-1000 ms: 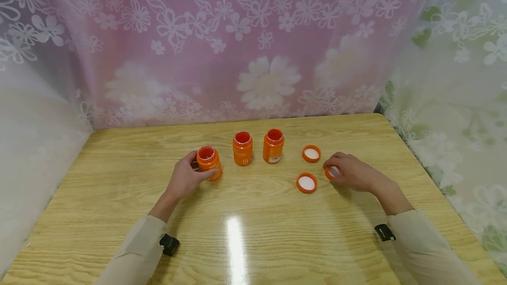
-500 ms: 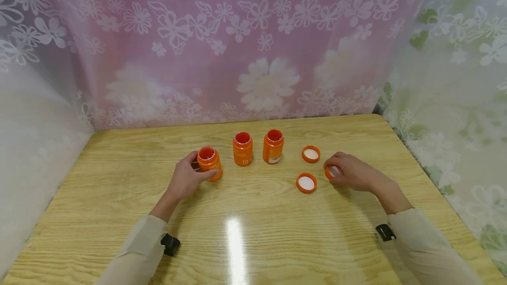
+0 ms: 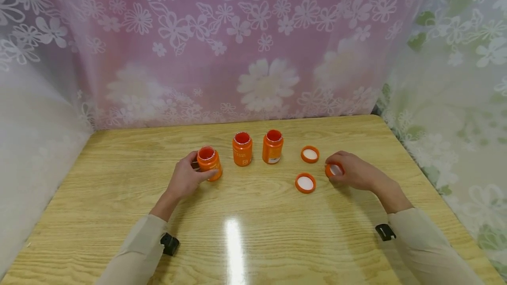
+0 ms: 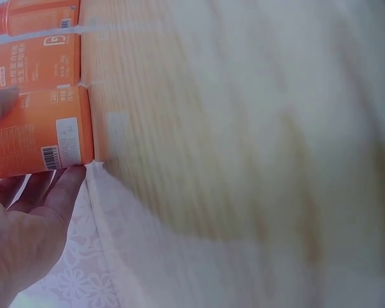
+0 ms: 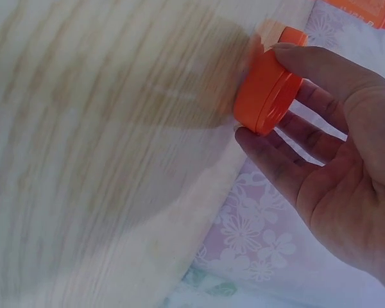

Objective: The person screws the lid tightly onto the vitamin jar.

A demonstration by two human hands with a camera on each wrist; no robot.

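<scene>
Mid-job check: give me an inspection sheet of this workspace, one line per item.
Surface: wood-grain table, bright reflection on its near part.
Job's things: left bottle, middle bottle and right bottle, all orange, upright, uncapped; far cap and near cap lie inside up; third cap shows its inside too.
Clutter: nothing seen.
Hands: left hand grips the left bottle; right hand pinches the third cap.
Cables: nothing seen.
Surroundings: pink floral curtain behind the table, pale green-leafed curtain to its right.
</scene>
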